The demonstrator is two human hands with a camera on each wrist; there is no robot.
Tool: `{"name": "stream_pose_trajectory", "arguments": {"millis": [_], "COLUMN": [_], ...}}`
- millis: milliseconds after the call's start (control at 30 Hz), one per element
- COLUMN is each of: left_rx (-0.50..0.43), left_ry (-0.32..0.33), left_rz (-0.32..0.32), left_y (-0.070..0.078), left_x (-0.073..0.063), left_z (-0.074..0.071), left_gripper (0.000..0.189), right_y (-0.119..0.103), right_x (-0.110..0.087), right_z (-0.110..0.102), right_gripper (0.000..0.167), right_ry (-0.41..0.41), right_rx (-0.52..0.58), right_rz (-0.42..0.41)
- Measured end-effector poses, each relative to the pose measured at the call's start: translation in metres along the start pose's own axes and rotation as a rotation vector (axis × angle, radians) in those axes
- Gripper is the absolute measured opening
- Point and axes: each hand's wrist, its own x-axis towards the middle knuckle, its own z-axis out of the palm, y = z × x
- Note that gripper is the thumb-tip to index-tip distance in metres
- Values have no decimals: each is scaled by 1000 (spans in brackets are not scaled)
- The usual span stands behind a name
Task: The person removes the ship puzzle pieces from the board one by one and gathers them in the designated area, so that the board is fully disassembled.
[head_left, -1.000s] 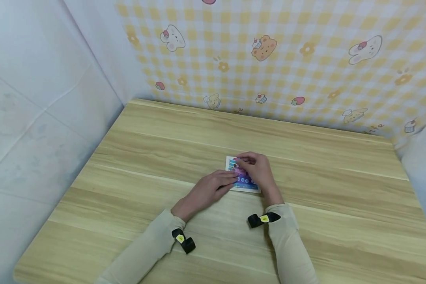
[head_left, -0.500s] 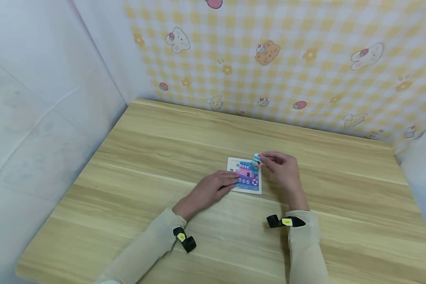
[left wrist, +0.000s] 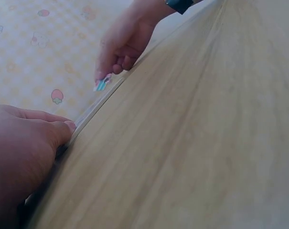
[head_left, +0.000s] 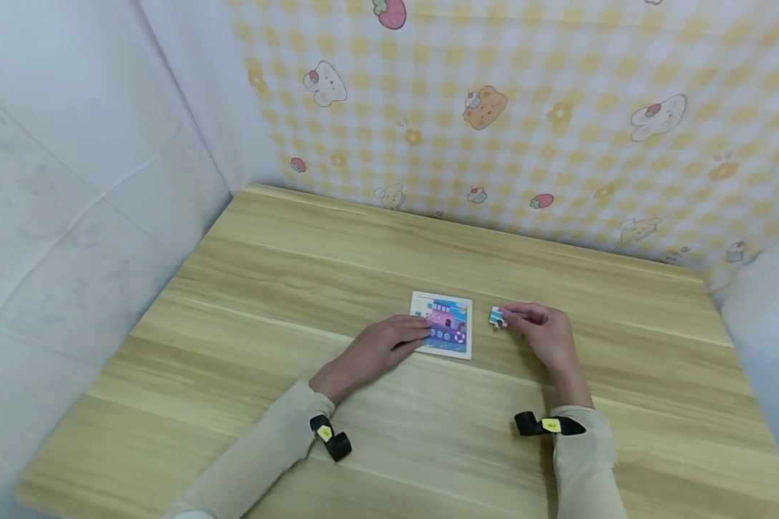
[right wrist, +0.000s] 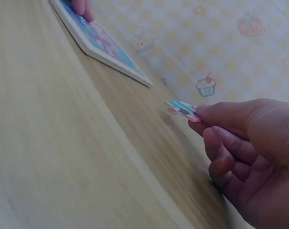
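Note:
A small square picture puzzle (head_left: 456,317) with a white border lies flat on the wooden table, printed with a pink and purple ship on blue. My left hand (head_left: 386,340) rests on its left side, fingers laid out over the picture and hiding part of it. To the right of the puzzle, my right hand (head_left: 547,333) pinches a small puzzle piece (right wrist: 182,110) between thumb and forefinger. Blue stripes and a bit of pink show on the piece. In the right wrist view it is held just above the table, apart from the puzzle's corner.
The wooden table (head_left: 285,274) reaches back to a yellow checked cloth (head_left: 441,94) printed with cartoon animals. A white covering (head_left: 71,180) rises along the left side. Each sleeve carries a black wrist strap, such as the right strap (head_left: 550,425).
The right hand has lifted the puzzle piece away from the picture and carried it right, then slightly nearer. The left hand has stayed on the puzzle. The head view has shifted a little.

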Motion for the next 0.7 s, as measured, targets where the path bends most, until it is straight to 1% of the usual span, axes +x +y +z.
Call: {"name": "stream_pose_trajectory", "arguments": {"millis": [100, 233, 433, 700], "left_rx": [-1, -7, -28, -38], "left_ry": [-2, 2, 5, -9], "left_rz": [0, 4, -6, -10], "left_y": [-1, -1, -1, -4], "left_x": [0, 0, 0, 4], "left_z": [1, 2, 1, -2], "left_gripper": [36, 35, 35, 35], "right_y": [6, 6, 5, 8], "right_x": [3, 6, 9, 12], "right_z": [-1, -2, -4, -4], "right_gripper": [31, 28, 24, 19], "right_ry": [-15, -52, -92, -103], "right_rx": [-59, -104, -120, -99], "right_rz": [-26, -50, -46, -41]}}
